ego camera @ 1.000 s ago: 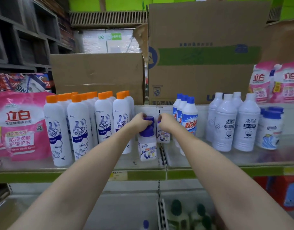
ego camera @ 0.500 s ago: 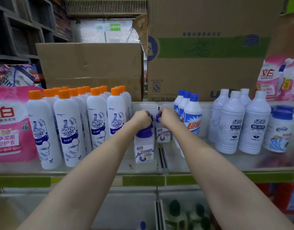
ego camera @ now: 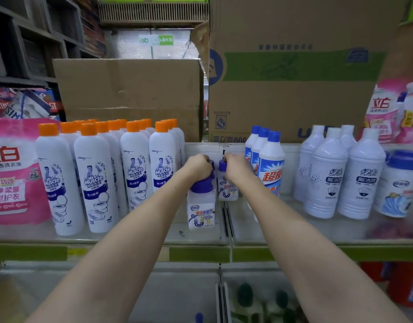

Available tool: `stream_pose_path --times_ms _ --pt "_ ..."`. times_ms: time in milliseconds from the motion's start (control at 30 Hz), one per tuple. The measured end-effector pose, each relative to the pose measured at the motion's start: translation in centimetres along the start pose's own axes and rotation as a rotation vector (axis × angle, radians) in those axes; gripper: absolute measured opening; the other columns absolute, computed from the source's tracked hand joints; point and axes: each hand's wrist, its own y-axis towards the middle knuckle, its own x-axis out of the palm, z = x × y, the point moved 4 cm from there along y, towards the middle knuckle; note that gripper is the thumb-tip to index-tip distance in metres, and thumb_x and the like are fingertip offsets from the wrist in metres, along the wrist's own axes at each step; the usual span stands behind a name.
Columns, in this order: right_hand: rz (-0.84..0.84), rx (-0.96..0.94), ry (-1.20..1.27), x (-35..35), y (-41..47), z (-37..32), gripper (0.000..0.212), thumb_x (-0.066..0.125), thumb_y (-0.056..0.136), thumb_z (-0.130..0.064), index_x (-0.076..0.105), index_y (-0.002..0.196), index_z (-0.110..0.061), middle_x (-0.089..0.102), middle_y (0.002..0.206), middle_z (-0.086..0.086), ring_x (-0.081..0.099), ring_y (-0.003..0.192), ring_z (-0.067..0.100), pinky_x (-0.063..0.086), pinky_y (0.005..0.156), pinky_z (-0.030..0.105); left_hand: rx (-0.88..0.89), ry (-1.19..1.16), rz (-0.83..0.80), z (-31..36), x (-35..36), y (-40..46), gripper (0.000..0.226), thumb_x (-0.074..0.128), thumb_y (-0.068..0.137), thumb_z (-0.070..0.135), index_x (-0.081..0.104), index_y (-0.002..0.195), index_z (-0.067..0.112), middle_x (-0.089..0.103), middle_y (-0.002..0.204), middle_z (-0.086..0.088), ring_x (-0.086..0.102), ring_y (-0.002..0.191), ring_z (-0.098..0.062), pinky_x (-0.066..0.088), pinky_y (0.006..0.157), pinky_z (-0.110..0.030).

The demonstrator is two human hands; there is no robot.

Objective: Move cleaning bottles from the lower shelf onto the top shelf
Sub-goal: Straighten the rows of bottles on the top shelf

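At the very bottom is the lower shelf. A few dark green caps and one blue cap poke up from it, but they are blurry and hard to make out.

Above it runs the green edge of the top shelf. Two bare arms reach over this edge. A small white bottle with a purple cap stands near the front of the top shelf. The left hand is curled just above and behind its cap. It seems to hold another purple cap there, but the hand hides most of it. The right hand is curled around the top of a second small bottle, which stands a little farther back.

To the left stand tall white bottles with orange caps, and past them a pink bag. To the right stand bottles with blue caps, then plain white bottles.

Behind everything are big cardboard boxes.
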Motion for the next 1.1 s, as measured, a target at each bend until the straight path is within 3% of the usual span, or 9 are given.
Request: stream_pose_path --times_ms 167,300,400,467,633,733,867,933,1100 --pt "0.108 -0.026 0.049 0.7 -1.0 0.2 0.035 0.065 0.090 -0.008 0.050 0.122 -0.015 0.058 0.098 0.010 0.054 0.083 0.024 0.051 0.067 0.034 0.023 0.062 -0.011 0.1 0.0 0.3 0.035 0.039 0.105 0.020 0.052 0.135 0.006 0.060 0.128 -0.015 0.059 0.115 -0.030 0.048 0.102 -0.042" --pt "0.185 -0.032 0.131 1.2 -1.7 0.4 0.026 0.059 0.094 -0.009 0.053 0.119 -0.012 0.062 0.098 0.010 0.062 0.086 0.024 0.058 0.072 0.036 0.023 0.099 -0.017 0.1 0.0 0.5 0.035 0.039 0.105 0.019 0.051 0.136 0.007 0.060 0.129 -0.015 0.059 0.115 -0.030 0.048 0.102 -0.042" --pt "0.209 -0.041 0.122 1.1 -2.5 -0.2 0.024 0.056 0.096 -0.007 0.053 0.120 -0.009 0.061 0.105 0.010 0.062 0.094 0.026 0.053 0.075 0.033 0.028 0.108 -0.006 0.0 0.0 0.5 0.034 0.041 0.103 0.021 0.053 0.133 0.010 0.061 0.125 -0.014 0.060 0.111 -0.029 0.050 0.099 -0.042" --pt "0.163 -0.040 0.075 0.7 -2.8 -0.5 0.030 0.059 0.094 -0.006 0.051 0.123 -0.009 0.060 0.112 0.012 0.062 0.100 0.027 0.052 0.079 0.034 0.037 0.087 0.021 0.1 -0.3 0.1 0.032 0.044 0.101 0.021 0.056 0.129 0.012 0.064 0.119 -0.012 0.062 0.104 -0.027 0.053 0.094 -0.041" --pt "-0.143 0.020 0.028 -1.0 -2.3 -0.2 0.068 0.070 0.086 -0.006 0.038 0.145 -0.017 0.053 0.124 0.010 0.057 0.108 0.028 0.052 0.082 0.038 0.141 0.115 0.194 1.3 -1.9 -1.9 0.017 0.053 0.095 0.015 0.066 0.106 0.014 0.067 0.099 -0.007 0.063 0.086 -0.023 0.056 0.076 -0.037" --pt "-0.228 -0.031 -0.013 -1.7 -2.8 -1.2 0.078 0.071 0.085 -0.003 0.033 0.151 -0.018 0.042 0.144 0.011 0.052 0.125 0.032 0.052 0.096 0.041 0.186 0.146 0.210 2.0 -2.7 -3.2 0.016 0.056 0.091 0.008 0.068 0.100 0.013 0.067 0.096 -0.007 0.065 0.086 -0.025 0.059 0.077 -0.041" --pt "-0.195 -0.038 -0.030 -2.9 -4.3 -2.0 0.072 0.068 0.087 0.000 0.037 0.150 -0.015 0.032 0.154 0.013 0.050 0.128 0.035 0.052 0.096 0.040 0.184 0.063 0.205 1.6 -3.7 -4.5 0.018 0.056 0.093 0.010 0.067 0.107 0.010 0.067 0.100 -0.007 0.064 0.090 -0.025 0.058 0.081 -0.040" --pt "-0.160 -0.030 -0.008 -4.0 -5.5 -2.0 0.058 0.061 0.091 0.000 0.044 0.145 -0.012 0.045 0.142 0.014 0.055 0.119 0.034 0.051 0.086 0.038 0.189 0.043 0.191 1.3 -4.0 -4.9 0.018 0.056 0.095 0.012 0.066 0.108 0.010 0.065 0.100 -0.006 0.063 0.091 -0.024 0.058 0.081 -0.038" --pt "-0.032 0.017 0.142 -6.4 -8.9 -1.1 0.034 0.051 0.091 0.006 0.060 0.122 -0.007 0.061 0.117 0.015 0.060 0.106 0.033 0.052 0.085 0.038 0.257 -0.091 0.178 2.2 -4.6 -6.4 0.021 0.051 0.093 0.007 0.068 0.105 0.007 0.066 0.101 -0.007 0.061 0.091 -0.023 0.055 0.079 -0.035"
